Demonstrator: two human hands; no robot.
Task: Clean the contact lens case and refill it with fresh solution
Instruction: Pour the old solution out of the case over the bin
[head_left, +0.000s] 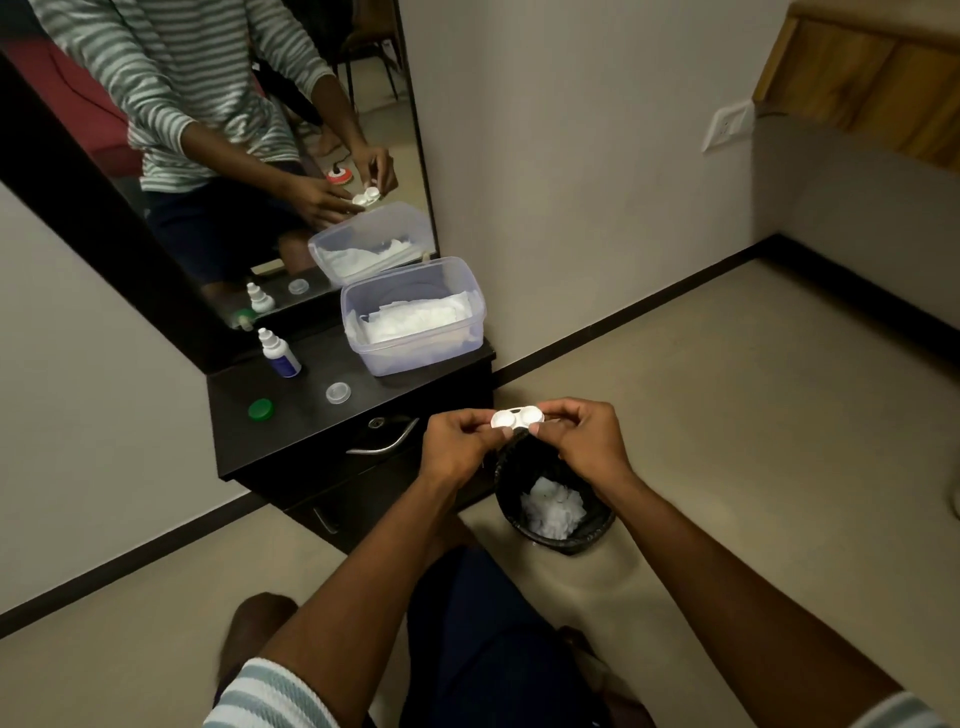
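- Both hands up front – left hand (457, 447) and right hand (582, 441) pinching the lens case (518, 418) over the bin (550, 540).
- Caps off: green cap (261, 409), clear cap (338, 393) on cabinet (291, 415).
- Emptying seemingly done – wiping, refilling from bottle (278, 353) left.

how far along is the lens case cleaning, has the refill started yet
Done: both caps are off, the green cap and clear cap lying on the dresser. In hand: left hand and right hand hold the open lens case over the bin. Left: refilling; the solution bottle stands untouched.
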